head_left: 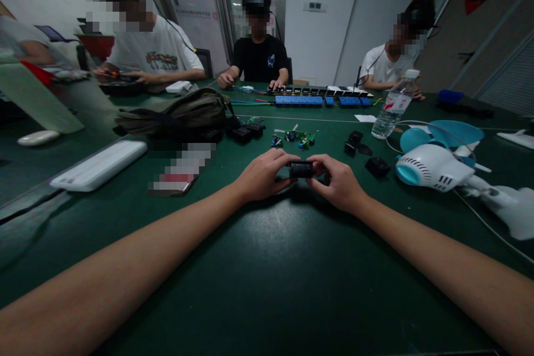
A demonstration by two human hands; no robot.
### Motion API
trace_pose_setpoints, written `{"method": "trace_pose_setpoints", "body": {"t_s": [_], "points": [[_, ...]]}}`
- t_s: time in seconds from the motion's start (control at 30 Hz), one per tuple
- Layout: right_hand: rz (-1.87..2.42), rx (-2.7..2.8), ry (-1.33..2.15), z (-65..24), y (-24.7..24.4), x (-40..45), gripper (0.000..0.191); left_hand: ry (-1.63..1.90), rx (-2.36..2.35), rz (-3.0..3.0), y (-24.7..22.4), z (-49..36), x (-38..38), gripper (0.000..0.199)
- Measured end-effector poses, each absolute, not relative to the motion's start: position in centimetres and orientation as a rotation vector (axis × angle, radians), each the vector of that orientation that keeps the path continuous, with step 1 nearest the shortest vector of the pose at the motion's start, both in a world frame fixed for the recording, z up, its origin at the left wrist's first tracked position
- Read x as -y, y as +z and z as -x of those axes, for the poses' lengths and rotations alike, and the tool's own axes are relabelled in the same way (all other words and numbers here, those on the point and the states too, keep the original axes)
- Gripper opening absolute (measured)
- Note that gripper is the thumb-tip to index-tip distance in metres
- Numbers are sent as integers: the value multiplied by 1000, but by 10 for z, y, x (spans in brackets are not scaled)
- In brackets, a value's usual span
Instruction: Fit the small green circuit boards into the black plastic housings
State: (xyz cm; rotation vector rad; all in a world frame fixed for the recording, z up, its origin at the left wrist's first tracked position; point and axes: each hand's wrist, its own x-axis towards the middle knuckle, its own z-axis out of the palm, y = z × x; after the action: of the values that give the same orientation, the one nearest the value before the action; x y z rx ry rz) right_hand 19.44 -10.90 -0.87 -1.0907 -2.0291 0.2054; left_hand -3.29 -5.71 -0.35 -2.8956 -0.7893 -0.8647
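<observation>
A small black plastic housing (301, 169) is gripped between the left hand (262, 175) and the right hand (340, 182), fingers of both closed on its ends, just above the green bench (267, 267). Beyond it, small green circuit boards (298, 137) and black parts (355, 142) are spread on the bench. A water bottle (394, 105) and a white-and-blue fan (431, 167) are seen to the right.
</observation>
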Motion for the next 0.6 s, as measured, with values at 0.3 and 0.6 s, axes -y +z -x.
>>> {"method": "trace_pose_setpoints", "body": {"t_s": [0.3,0.6], "points": [[1085,2036,206,-195,-9,109,30,-849,789,2888,-3,33,57,42],[1092,2037,209,-194,-7,110,29,-849,805,2900,-4,33,58,41]]}}
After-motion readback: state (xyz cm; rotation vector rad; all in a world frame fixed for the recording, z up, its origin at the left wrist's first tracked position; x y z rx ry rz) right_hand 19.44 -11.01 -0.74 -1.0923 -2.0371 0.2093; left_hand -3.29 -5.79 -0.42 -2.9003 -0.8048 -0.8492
